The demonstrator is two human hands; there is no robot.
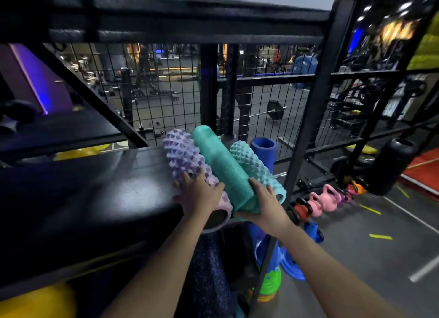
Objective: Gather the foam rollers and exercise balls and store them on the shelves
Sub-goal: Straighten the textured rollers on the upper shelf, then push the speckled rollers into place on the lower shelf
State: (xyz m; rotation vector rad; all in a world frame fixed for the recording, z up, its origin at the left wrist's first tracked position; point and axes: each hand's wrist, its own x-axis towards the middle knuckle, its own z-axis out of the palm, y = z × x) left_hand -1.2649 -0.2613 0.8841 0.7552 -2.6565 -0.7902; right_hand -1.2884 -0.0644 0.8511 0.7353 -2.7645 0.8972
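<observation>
Three foam rollers lie side by side on the black shelf (114,187), their near ends over its right front corner. A spiky lilac roller (184,153) is on the left, a smooth teal roller (221,165) in the middle, and a spiky mint roller (251,163) on the right. My left hand (198,194) rests on top of the lilac roller, fingers spread. My right hand (263,201) cups the near end of the teal roller, with fingers against the mint one. A blue roller (263,149) stands upright behind them. A yellow ball (40,301) shows on the shelf below.
Wire mesh (166,92) closes the back of the rack, and a black upright post (311,108) stands just right of the rollers. Pink and red kettlebells (325,200) line the floor to the right. Blue and green discs (270,279) are stacked below the shelf corner.
</observation>
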